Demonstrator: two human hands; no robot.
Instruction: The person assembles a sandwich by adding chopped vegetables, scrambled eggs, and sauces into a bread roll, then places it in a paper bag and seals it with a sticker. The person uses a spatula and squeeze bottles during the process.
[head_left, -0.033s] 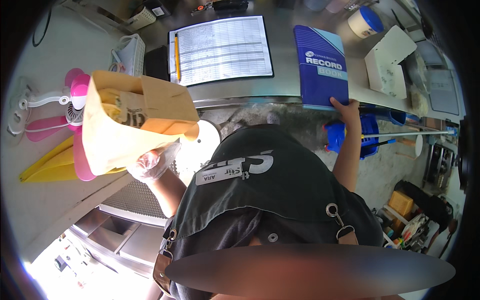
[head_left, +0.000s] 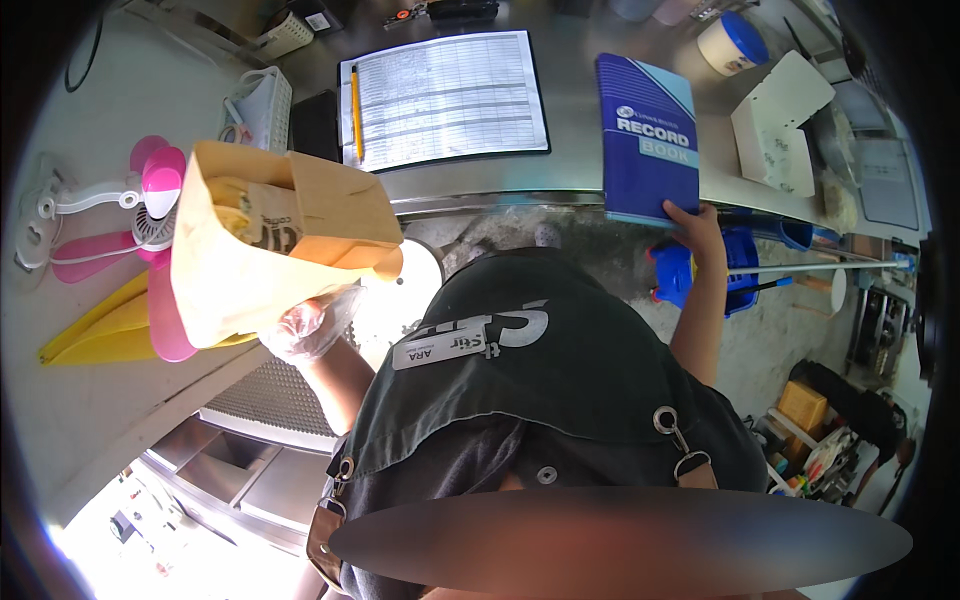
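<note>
At the left, my left hand, in a clear plastic glove, grips the underside of an open brown paper bag. Inside the bag is a smaller wrapped paper packet, and its contents cannot be made out. On the right, my bare right hand pinches the near right corner of a blue notebook, thumb on the cover and the other fingers mostly hidden. The notebook's near end reaches past the counter edge. Between the two, a clipboard with a gridded sheet lies on the counter, a yellow pencil along its left side.
The steel counter runs across the front. A pink-and-white fan and a white basket stand at the left. An open white box and a blue-lidded tub are at the right. Below, a blue mop bucket stands on the floor.
The paper bag and the notebook have both shifted very slightly to the right, the notebook also a little nearer to me. Both hands keep their hold.
</note>
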